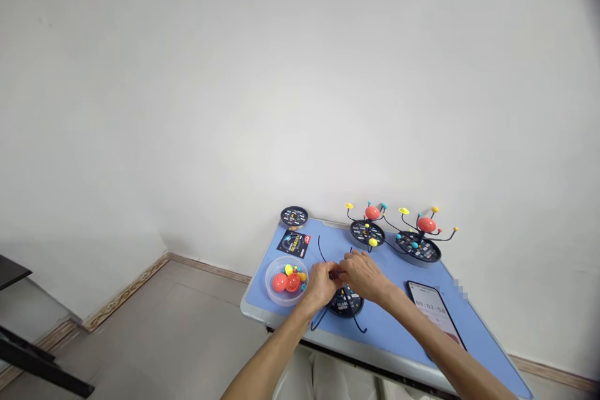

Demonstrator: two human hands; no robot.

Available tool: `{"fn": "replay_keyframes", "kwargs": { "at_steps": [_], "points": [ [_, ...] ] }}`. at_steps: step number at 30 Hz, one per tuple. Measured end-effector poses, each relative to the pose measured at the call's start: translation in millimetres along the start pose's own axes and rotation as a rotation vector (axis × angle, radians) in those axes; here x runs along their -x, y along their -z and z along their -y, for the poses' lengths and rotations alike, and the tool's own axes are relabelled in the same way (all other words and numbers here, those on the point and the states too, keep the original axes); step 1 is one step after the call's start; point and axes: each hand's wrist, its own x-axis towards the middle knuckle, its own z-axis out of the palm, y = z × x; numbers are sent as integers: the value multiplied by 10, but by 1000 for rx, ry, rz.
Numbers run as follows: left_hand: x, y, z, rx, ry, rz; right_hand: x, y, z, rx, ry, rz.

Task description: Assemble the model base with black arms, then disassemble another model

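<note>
Both hands meet over a round black base (pixel 347 304) printed with small pictures. My left hand (pixel 323 282) is closed at the centre of the model, by the hub where thin black curved rods (pixel 320 319) come together. My right hand (pixel 363 274) is closed beside it, fingers bent over the same spot. The fingers hide what exactly each one pinches. Rods stick out on several sides, and their visible ends carry no balls. Left of the hands, a clear round tub (pixel 269 290) holds red half-shells and small yellow, orange and blue balls.
Two assembled solar system models (pixel 372 212) (pixel 426 225) stand at the back right of the blue table (pixel 389 340). Another round black base (pixel 294 217) lies at the back left, near a black printed card (pixel 293 244). A phone (pixel 435 311) showing a timer lies at right.
</note>
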Motion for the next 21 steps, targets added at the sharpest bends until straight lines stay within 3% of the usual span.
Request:
{"fn": "replay_keyframes", "kwargs": {
  "at_steps": [11, 21],
  "points": [
    [-25, -59, 111, 70, 26, -7, 32, 35, -71, 42, 70, -99],
    [15, 92, -5, 105, 68, 56, 40, 129, -251, -312, -44, -169]
  ]
}}
